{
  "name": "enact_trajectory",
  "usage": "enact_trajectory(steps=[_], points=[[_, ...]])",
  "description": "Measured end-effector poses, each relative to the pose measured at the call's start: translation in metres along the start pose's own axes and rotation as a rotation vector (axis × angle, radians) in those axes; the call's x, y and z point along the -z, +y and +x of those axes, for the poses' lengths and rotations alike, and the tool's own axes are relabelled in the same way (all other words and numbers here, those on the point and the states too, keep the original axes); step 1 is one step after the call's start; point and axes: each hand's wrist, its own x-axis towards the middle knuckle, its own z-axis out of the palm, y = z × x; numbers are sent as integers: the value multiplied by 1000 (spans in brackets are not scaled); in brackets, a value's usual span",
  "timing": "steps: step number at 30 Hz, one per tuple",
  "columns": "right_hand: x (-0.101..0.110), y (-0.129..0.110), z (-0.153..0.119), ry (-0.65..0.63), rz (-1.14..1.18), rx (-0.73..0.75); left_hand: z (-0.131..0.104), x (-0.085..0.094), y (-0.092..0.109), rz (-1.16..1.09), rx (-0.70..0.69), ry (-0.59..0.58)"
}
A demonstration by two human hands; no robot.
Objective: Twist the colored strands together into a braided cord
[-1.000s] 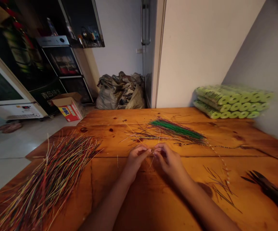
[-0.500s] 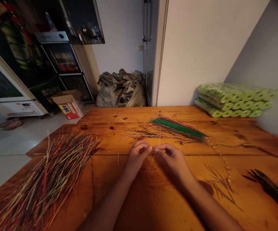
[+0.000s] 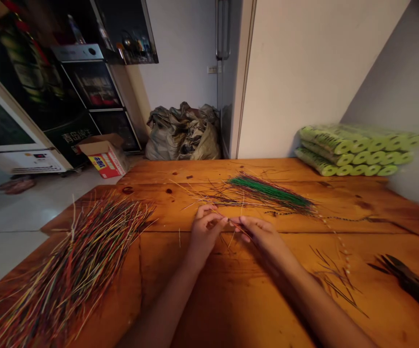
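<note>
Near the middle of the wooden table (image 3: 202,285), my left hand (image 3: 206,232) pinches thin wires (image 3: 215,210) between thumb and fingers. My right hand (image 3: 262,232) is closed on the same thin strands, its fingertips almost touching those of my left. Just beyond my hands lie loose wires and a bundle of green and reddish wires (image 3: 271,190). A large heap of multicoloured wires (image 3: 97,246) covers the table's left side. How the strands cross between my fingertips is too small to tell.
Dark-handled cutters (image 3: 405,280) lie at the right edge, beside short wire scraps (image 3: 336,280). A beaded string (image 3: 335,232) curves near them. Stacked green-wrapped rolls (image 3: 354,150) stand at the back right. Beyond the table are sacks (image 3: 182,133) and a cardboard box (image 3: 108,157).
The fingers of my right hand have shifted and curled round the strands. My left fingers have lifted slightly, and the wire in them now points further left.
</note>
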Motion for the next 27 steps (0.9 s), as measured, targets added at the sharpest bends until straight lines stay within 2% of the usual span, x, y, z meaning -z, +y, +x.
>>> enact_trajectory(steps=[4,7,10,14,17,19,22,27], points=[[2,4,0,41,-22,-72,-1,-3,2,55,-48,-12],[4,7,3,28,-67,-63,-3,-4,3,108,-99,-5],[5,9,5,47,-234,65,-5,-5,5,132,-126,10],[3,5,0,132,-645,282,-9,-8,9,125,-107,17],[2,1,-4,130,-768,372,-11,-9,12,120,-114,37],[2,2,-4,90,-726,389,-11,-8,13,124,-135,54],[4,7,-1,27,-554,333,-10,-7,12,140,-130,65],[3,14,4,47,-203,198,-10,-7,11,189,-117,75]])
